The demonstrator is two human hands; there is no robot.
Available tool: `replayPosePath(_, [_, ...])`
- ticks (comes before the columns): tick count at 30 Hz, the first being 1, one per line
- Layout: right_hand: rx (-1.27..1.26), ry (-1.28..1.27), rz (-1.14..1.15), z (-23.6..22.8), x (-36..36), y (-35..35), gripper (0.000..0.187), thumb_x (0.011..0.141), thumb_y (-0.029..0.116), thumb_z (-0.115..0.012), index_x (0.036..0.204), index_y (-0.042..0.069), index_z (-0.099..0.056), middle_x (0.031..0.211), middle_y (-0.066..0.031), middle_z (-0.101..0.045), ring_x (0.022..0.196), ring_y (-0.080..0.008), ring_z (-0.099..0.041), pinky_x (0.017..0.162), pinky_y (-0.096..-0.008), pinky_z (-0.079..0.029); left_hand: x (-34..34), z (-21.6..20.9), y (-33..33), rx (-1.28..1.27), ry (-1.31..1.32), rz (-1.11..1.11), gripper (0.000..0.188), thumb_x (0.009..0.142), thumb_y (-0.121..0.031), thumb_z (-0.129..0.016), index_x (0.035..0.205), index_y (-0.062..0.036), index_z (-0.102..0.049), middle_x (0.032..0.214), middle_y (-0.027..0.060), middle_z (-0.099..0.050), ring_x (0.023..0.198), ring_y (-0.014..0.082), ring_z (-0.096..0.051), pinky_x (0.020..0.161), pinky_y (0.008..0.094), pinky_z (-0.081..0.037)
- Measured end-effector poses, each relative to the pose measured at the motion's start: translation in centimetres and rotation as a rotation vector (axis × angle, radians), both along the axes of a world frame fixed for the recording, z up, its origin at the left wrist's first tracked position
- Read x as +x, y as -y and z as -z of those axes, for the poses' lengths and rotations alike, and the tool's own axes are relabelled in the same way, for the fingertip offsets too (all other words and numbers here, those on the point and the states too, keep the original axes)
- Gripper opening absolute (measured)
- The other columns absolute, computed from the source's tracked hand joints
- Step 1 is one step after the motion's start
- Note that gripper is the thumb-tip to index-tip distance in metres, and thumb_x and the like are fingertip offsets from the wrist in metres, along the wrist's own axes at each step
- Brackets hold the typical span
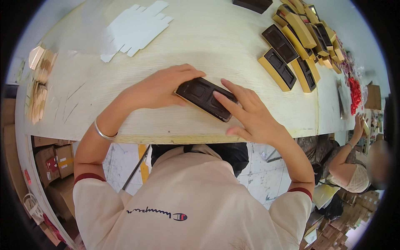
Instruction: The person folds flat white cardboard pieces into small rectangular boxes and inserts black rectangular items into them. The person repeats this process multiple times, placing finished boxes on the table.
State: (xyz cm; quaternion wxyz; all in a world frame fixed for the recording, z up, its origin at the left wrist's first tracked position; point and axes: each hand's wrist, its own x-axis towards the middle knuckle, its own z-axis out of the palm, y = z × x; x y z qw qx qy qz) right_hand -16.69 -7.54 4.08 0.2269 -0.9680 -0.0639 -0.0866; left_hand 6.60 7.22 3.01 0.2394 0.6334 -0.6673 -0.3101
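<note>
A small gold box fitted with a dark brown plastic tray lies tilted on the table in front of me. My left hand grips its left end, thumb on the near side and fingers around the far side. The tray has moulded hollows and looks vacant. Over the right end, my right hand has its fingers spread. Its index fingertip rests on the tray, and the thumb is stretched out apart from the box.
Similar gold boxes with dark trays are piled at the far right, near red material. Flat white card blanks lie far left. Folded card pieces line the left edge. Another person works at the right.
</note>
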Motion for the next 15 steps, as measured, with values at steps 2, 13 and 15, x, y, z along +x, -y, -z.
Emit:
replayPosePath(2, [-0.002,-0.005,0.06,0.9,1.0,-0.4,0.061,0.085,0.028,-0.064,0.138,0.006,-0.042,0.14,-0.0236,-0.036,0.123,-0.0391,-0.041,0.102,-0.0445,-0.036,-0.5,-0.4,0.2,0.009,0.039,-0.027,0.076,0.065,0.0,-0.076,0.134,-0.011,-0.045,0.129,0.0078,-0.05,0.117,0.0275,-0.049,0.098,0.0358,-0.043])
replayPosePath(13, [-0.159,-0.164,-0.101,-0.2,2.5,2.9,0.044,0.082,0.019,-0.065,0.123,0.004,-0.057,0.098,-0.0105,-0.063,0.087,-0.0273,-0.06,0.076,-0.0361,-0.048,-3.0,0.7,-0.8,-0.162,0.235,-0.148,0.093,0.064,-0.041,-0.08,0.142,-0.0141,-0.037,0.147,0.0129,-0.03,0.133,0.0381,-0.031,0.108,0.0467,-0.032])
replayPosePath(15, [-0.429,-0.15,-0.147,-0.4,3.2,2.5,0.041,0.08,0.022,-0.066,0.118,0.006,-0.061,0.084,-0.0082,-0.063,0.076,-0.0248,-0.061,0.068,-0.0338,-0.049,-3.9,1.5,-0.7,-0.179,0.256,-0.215,0.097,0.064,-0.053,-0.077,0.143,-0.014,-0.037,0.148,0.0137,-0.029,0.135,0.0399,-0.027,0.111,0.0503,-0.026])
